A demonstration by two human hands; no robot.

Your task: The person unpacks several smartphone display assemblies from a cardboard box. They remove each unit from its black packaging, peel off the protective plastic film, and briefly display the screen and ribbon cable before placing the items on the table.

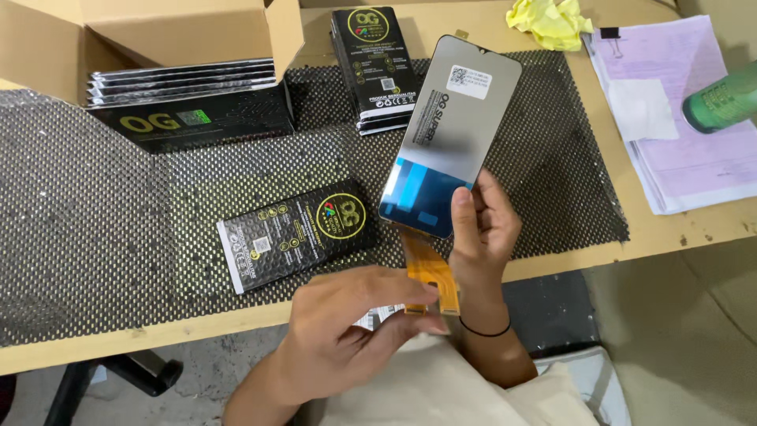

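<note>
I see the right hand (482, 229) holding a phone display panel (449, 130) upright and tilted, its thumb pressed on the lower glass face and the other fingers wrapped behind the bottom edge. The panel's top corner leans out over the black mesh mat (95, 197), near a stack of black packets (374, 67) but apart from it. From the panel's lower edge an orange flex ribbon (430, 276) hangs down — the left hand (347, 331) pinches its free end between thumb and fingertips, just in front of my body and off the near edge of the wooden bench (670, 229).

On the mat, just left of the panel's lower edge, a flat black packet (296, 233) lies at an angle, clear of both hands. Farther back left, an open cardboard box (158, 39) stands over more black packets (189, 106). To the right, beyond the mat's edge, lie pale purple papers (670, 118) with a green bottle (721, 99) over them, and crumpled yellow paper (552, 22) at the far edge. The widest bare stretch of mat is on the left — between the box and the bench's near edge.
</note>
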